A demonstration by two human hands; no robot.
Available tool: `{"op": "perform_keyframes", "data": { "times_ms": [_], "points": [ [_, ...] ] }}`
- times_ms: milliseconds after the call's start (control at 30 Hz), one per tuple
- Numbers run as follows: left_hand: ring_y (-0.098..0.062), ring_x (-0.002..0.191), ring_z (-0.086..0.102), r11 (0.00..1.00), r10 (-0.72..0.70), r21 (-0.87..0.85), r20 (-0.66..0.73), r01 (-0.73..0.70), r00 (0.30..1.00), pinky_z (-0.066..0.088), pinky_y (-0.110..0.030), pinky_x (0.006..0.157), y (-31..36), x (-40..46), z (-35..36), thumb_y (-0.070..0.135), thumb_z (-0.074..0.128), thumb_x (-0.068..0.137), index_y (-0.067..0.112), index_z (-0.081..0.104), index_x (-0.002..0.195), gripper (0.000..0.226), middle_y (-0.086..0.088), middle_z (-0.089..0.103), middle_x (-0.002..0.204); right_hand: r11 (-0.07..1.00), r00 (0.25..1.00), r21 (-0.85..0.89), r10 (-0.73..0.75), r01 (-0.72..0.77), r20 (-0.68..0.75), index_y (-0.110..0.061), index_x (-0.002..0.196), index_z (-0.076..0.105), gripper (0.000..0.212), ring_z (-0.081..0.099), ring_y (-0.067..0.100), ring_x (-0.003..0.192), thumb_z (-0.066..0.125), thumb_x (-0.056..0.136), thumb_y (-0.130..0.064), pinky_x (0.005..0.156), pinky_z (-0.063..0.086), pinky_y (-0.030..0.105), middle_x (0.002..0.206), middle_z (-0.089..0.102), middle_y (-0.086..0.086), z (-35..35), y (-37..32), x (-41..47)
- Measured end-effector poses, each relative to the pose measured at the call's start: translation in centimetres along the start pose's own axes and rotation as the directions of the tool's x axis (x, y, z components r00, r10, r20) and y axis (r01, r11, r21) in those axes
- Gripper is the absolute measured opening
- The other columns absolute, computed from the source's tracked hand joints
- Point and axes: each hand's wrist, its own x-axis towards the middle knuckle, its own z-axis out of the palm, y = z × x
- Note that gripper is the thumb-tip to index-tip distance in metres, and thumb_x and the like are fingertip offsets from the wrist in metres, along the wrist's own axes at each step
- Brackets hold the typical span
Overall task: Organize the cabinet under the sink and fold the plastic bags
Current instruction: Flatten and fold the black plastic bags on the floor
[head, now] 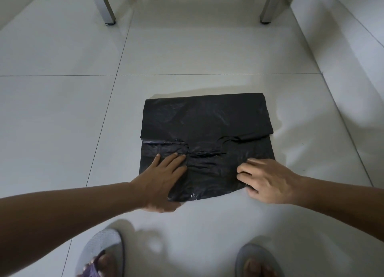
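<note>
black crinkled plastic bag (205,131) lies flat on the glossy pale tiled floor (62,110), roughly centre of view, just ahead of the person's feet. its far portion is folded toward the person, the loose edge of that flap running left to right across the middle of the bag. long axis of the bag as it now lies looks slightly front-to-back, near square, hard to call.

left hand (164,173) rests on the near left part of the bag, fingers straight and pressing flat, fingertips just short of the flap edge, thumb near the bag's near edge. so that grip is spread flat and clasps nothing. right hand (268,181) sits at the near right corner of the bag, fingers (247,169) bent and bunched on the plastic; looks like it is pinching or gathering the near right edge, but the thumb is hidden, so a real hold is not certain.

key relation: both hands are on the near edge, the bag extends away from them toward the two grey metal legs (108,8) at the far side. judged next move is either smoothing or another fold, and the right hand at the corner seems better placed to lift it. thin film, will slip and trap air.

grey slippers (108,249) at bottom of view.
</note>
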Motion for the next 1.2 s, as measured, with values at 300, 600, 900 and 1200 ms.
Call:
{"op": "perform_keyframes", "data": {
  "times_ms": [300, 600, 900, 1200],
  "points": [
    [-0.021, 0.143, 0.024, 0.978, -0.163, -0.128, 0.041, 0.167, 0.986, 0.029, -0.036, 0.113, 1.0, 0.5, -2.4, 0.043, 0.058, 0.084, 0.017, 0.029, 0.145, 0.072, -0.001, 0.023, 0.156, 0.885, 0.914, 0.252, 0.406, -0.391, -0.005, -0.02, 0.07, 0.051, 0.007, 0.047, 0.028, 0.05, 0.056, 0.074, -0.017, 0.051, 0.03, 0.025, 0.051, 0.048, -0.005, -4.7, 1.7, 3.0],
    [-0.017, 0.056, 0.048, 0.738, -0.477, -0.537, 0.012, 0.408, 0.879, 0.036, -0.024, 0.051, -5.1, 2.4, -8.8, 0.014, 0.067, 0.072, 0.012, 0.056, 0.06, 0.016, 0.001, 0.052, 0.055, 0.708, 0.772, 0.308, 0.591, -0.636, 0.235, -0.025, 0.078, 0.059, 0.01, 0.059, 0.02, 0.068, 0.062, 0.075, -0.015, 0.057, 0.047, 0.032, 0.071, 0.06, -0.004, -10.2, 7.2, 5.2],
    [-0.024, 0.082, 0.065, 0.051, -0.703, -0.958, 0.165, 0.281, 0.692, 0.053, -0.036, 0.072, -11.4, 5.3, -10.4, 0.003, 0.075, 0.078, 0.011, 0.068, 0.092, 0.018, -0.01, 0.069, 0.093, 0.279, 0.51, 0.735, 0.853, -0.618, 0.106, -0.017, 0.092, 0.069, 0.026, 0.063, 0.02, 0.085, 0.084, 0.071, -0.015, 0.072, 0.047, 0.028, 0.089, 0.068, -0.001, -9.7, 13.8, 8.8],
    [-0.032, 0.089, 0.063, -0.064, -0.865, -0.95, 0.206, 0.306, 0.458, 0.055, -0.042, 0.083, -11.1, 9.9, -7.2, 0.023, 0.055, 0.096, 0.009, 0.066, 0.094, 0.018, -0.01, 0.066, 0.091, 0.286, 0.346, 0.697, 0.936, -0.657, -0.057, -0.011, 0.106, 0.062, 0.027, 0.058, 0.025, 0.093, 0.073, 0.087, -0.026, 0.078, 0.04, 0.027, 0.095, 0.061, 0.001, -4.7, 15.2, 13.2]
  ]
}}
